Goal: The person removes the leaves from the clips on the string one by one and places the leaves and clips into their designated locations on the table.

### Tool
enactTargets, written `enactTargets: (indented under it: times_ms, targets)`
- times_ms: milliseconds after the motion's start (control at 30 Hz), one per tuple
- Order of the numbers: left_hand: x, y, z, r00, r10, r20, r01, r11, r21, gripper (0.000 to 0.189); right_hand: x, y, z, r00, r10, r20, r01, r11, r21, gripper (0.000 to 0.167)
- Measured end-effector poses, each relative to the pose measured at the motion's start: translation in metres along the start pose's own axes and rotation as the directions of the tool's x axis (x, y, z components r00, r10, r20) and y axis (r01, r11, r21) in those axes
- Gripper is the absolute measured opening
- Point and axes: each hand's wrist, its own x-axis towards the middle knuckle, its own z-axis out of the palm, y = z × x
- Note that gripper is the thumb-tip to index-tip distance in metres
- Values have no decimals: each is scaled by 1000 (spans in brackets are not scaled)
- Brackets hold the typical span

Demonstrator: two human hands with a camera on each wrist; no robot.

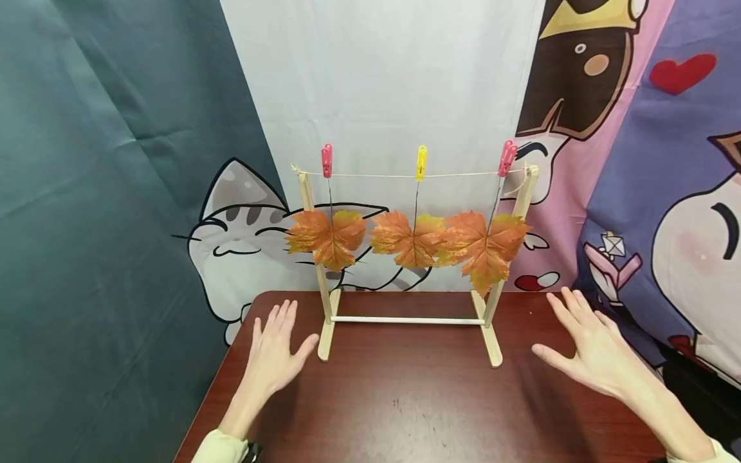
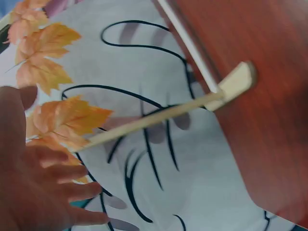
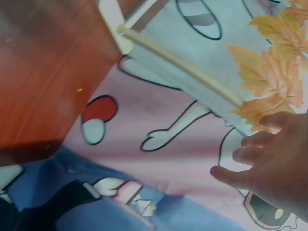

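Note:
A small wooden rack [image 1: 321, 283] stands on the table with a string [image 1: 370, 175] tied between its two posts. Three orange maple leaves hang from the string: a left leaf [image 1: 332, 241], a middle leaf [image 1: 412, 243] and a right leaf [image 1: 485, 247], which overlaps the middle one. A pink clothespin [image 1: 327, 161], a yellow clothespin [image 1: 421, 163] and another pink clothespin [image 1: 507, 159] grip their stems. My left hand [image 1: 274, 357], fingers spread, is left of the rack and holds nothing. To the rack's right, my right hand [image 1: 599, 350] is likewise spread and holds nothing.
The dark red-brown table [image 1: 405, 399] carries the rack near its back edge. Behind it hangs a white cloth [image 1: 382, 77] with cartoon drawings, a teal curtain [image 1: 116, 225] on the left and a purple printed cloth [image 1: 654, 161] on the right. A white crossbar [image 1: 405, 320] joins the rack's feet.

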Motion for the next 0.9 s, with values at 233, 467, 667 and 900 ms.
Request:
enactTargets:
  times_ms: [233, 467, 667, 900]
  targets:
    - [34, 17, -13, 939, -23, -342, -40, 983, -177, 40, 33, -19, -13, 984, -72, -165, 85, 994, 72, 72]
    - [77, 35, -28, 893, -122, -432, -87, 898, -432, 24, 74, -40, -19, 908, -213, -361, 299, 933, 201, 52]
    - [104, 51, -37, 903, -217, -370, -64, 784, -617, 23, 106, -68, -23, 909, -191, -370, 335, 865, 374, 45]
    - [129, 59, -44, 903, -314, -292, 13, 700, -714, 28, 142, -104, -25, 934, -149, -325, 310, 792, 526, 41]
